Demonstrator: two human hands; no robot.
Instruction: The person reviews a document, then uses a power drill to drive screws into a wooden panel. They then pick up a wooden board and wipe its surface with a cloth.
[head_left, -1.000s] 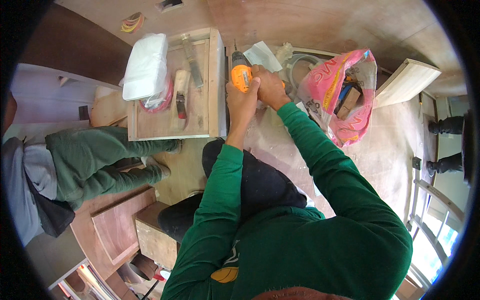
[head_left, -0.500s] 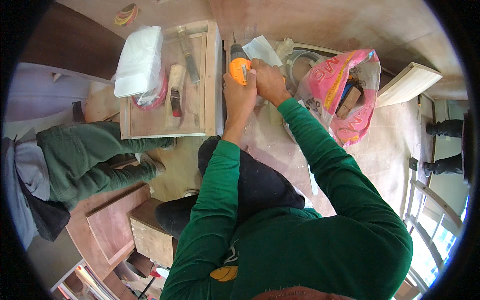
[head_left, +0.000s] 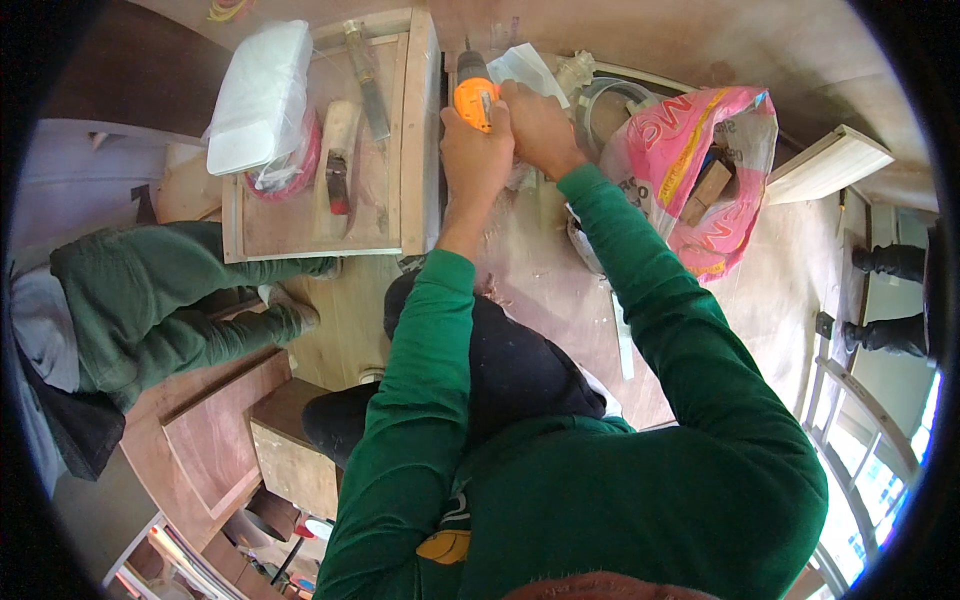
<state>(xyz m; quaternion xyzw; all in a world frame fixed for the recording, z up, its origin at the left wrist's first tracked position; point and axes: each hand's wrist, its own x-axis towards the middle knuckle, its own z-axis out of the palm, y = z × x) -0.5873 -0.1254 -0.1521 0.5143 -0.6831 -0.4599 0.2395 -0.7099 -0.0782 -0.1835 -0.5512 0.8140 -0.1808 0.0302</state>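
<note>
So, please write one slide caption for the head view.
Left hand and right hand grip an orange and black power drill left of a pink plastic sack.

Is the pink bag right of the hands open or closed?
Open: the pink bag gapes at its mouth, showing a wooden block inside.

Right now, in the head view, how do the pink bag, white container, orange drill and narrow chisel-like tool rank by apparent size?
1. Pink bag
2. White container
Unranked: orange drill and chisel-like tool; the drill is partly hidden.
</note>
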